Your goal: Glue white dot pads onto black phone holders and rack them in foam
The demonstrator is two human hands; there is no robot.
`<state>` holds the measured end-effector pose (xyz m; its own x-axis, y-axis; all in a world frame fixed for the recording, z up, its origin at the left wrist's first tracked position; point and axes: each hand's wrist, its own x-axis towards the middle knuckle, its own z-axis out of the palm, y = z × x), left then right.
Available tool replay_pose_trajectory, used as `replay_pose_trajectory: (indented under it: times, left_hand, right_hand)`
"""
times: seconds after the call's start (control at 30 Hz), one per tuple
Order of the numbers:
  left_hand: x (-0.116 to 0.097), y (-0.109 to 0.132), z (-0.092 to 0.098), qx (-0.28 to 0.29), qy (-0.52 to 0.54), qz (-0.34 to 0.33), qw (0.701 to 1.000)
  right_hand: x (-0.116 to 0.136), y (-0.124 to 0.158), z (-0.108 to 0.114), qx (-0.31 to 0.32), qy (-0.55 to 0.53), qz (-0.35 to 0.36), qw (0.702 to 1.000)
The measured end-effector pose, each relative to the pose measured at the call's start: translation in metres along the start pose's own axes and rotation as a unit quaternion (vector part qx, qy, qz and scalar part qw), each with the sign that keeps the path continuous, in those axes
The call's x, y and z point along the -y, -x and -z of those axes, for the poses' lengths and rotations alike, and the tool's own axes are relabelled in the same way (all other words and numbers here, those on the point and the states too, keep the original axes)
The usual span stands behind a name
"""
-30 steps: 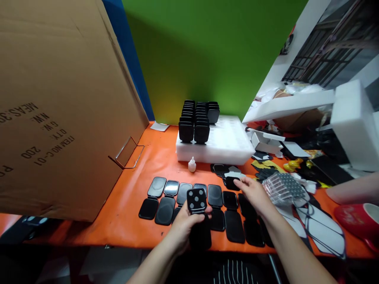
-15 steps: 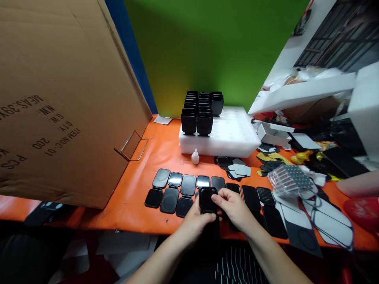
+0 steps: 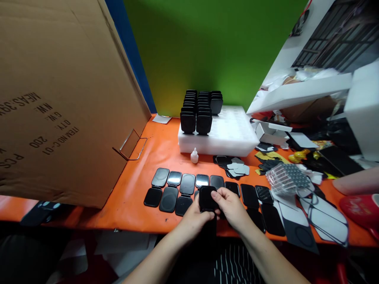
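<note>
Near the front edge of the table, my left hand [image 3: 195, 217] and my right hand [image 3: 231, 205] both grip a black folding pad [image 3: 206, 198]. It has rounded corners and looks like a wireless charger; its lower part hangs dark below my fingers. My left hand supports its left side and lower edge. On its right side lies my right thumb, with the other fingers partly hidden behind. Hinged pads like it lie in a row around my hands, among them a faintly ringed pad [image 3: 168, 199] on the left and a plain black pad [image 3: 272, 219] on the right.
A white foam block [image 3: 220, 146] carries upright black pads [image 3: 203, 121] at the back. Before it are a small white dropper bottle [image 3: 194, 156] and loose grey and black sheets [image 3: 237, 169]. A big cardboard box [image 3: 68, 71] stands left. Clutter and a red mug [image 3: 358, 211] occupy the right.
Both hands remain on the black folding pad, which has tipped slightly, so its face looks more uniformly dark. My right thumb has shifted a little. The whole view has moved slightly.
</note>
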<state>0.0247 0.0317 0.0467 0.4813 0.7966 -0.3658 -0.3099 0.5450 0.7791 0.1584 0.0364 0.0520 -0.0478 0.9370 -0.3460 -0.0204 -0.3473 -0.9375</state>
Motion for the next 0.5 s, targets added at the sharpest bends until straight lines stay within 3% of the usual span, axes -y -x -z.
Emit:
replay_pose_trajectory:
  times: [0.2,0.3,0.4,0.5]
  left_hand:
    - [0.003,-0.001,0.005,0.001,-0.010,0.017,1.000]
    - [0.009,-0.003,0.008,-0.001,-0.029,-0.005,1.000]
    - [0.015,-0.004,0.011,-0.009,-0.044,-0.028,0.999]
    - [0.014,-0.003,0.010,-0.005,-0.023,-0.018,1.000]
  right_hand:
    - [-0.002,-0.002,0.000,0.025,0.005,-0.012,1.000]
    - [-0.002,-0.003,0.001,0.006,0.045,-0.012,0.999]
    - [0.004,-0.001,0.002,-0.027,0.163,0.014,0.986]
    - [0.014,0.002,0.004,-0.076,0.334,0.064,0.937]
